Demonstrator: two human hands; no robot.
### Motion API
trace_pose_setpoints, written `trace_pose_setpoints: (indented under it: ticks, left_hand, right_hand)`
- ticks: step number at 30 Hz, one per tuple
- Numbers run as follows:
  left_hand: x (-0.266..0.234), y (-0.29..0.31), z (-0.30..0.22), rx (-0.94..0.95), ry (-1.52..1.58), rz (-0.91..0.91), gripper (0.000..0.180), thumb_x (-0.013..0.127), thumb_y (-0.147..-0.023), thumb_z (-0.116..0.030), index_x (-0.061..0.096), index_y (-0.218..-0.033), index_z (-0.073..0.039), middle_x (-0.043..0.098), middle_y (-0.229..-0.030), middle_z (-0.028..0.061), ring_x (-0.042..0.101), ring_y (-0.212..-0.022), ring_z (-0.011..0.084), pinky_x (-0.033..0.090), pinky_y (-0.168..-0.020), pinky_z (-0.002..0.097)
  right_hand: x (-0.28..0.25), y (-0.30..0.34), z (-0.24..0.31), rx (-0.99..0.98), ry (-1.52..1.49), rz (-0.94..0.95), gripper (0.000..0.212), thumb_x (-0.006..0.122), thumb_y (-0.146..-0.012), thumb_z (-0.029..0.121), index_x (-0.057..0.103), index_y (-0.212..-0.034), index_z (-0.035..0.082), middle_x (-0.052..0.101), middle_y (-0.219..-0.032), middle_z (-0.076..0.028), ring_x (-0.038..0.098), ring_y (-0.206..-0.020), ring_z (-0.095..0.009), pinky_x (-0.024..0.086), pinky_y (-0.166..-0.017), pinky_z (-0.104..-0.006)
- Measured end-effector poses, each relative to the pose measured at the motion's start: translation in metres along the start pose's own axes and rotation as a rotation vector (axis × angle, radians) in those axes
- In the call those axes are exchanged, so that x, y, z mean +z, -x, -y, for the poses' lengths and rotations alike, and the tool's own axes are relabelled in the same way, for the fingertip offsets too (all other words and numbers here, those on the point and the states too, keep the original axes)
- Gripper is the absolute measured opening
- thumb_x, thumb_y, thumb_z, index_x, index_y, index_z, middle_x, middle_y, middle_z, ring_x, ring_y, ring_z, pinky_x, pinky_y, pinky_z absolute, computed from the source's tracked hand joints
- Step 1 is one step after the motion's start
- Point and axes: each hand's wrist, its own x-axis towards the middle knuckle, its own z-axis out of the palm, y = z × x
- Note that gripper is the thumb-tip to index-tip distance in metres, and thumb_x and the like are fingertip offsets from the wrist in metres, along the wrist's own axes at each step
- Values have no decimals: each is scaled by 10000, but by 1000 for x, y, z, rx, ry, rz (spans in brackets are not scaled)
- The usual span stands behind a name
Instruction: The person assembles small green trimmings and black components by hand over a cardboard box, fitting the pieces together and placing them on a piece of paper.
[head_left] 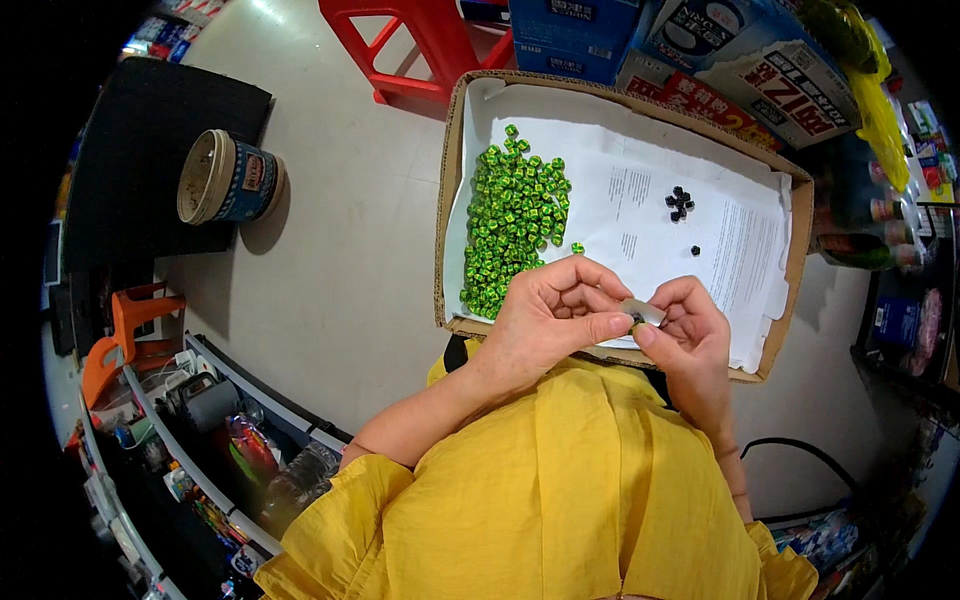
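Note:
Over the near edge of a shallow cardboard box (443, 235), my left hand (545, 310) and my right hand (692, 338) meet fingertip to fingertip. Between them they pinch a small silvery-white square of wrapper (646, 311). A tiny dark piece shows beside it, mostly hidden by the thumbs. White printed paper (640, 130) lines the box. On its left side lies a heap of small shiny green faceted pieces (515, 210), with a single green piece (577, 248) nearer my hands. Toward the right sit several small black pieces (680, 203) in a cluster and one lone black piece (695, 251).
A red plastic stool (430, 50) and blue cartons (575, 40) stand beyond the box. Bottles (865, 235) are at its right. A tub (240, 180) rests at the left beside a black panel (150, 150). Cluttered shelving (230, 400) lies at lower left.

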Motion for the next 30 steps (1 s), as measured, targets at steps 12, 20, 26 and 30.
trace_pose_setpoints:
  ticks: [12,20,26,30]
  left_hand:
    - [2,6,-5,-24,31,-65,276,681,-741,25,522,-961,-20,636,-811,50,590,-725,73,466,-646,199]
    - [4,7,-8,-95,107,-50,250,692,-739,4,537,-931,-36,613,-793,11,575,-723,42,470,-663,185]
    - [4,8,-8,-88,97,-23,252,684,-729,44,536,-921,-25,634,-798,48,598,-720,74,480,-667,199]
    - [1,9,-11,-109,53,-14,215,694,-739,5,555,-903,-14,629,-781,41,591,-705,65,476,-658,194]
  right_hand:
    - [-11,2,-3,-869,953,-27,234,697,-632,32,648,-828,150,421,-756,-5,412,-684,-167,328,-640,-310]
    - [-17,1,-1,-961,970,33,184,704,-634,90,639,-796,149,417,-743,15,417,-681,-154,284,-689,-333]
    - [-13,1,-1,-940,945,32,217,705,-641,60,591,-818,112,444,-748,-6,429,-673,-169,301,-684,-329]
    - [-7,3,0,-747,819,-9,240,691,-678,36,559,-875,71,485,-767,-46,449,-664,-178,366,-605,-277]
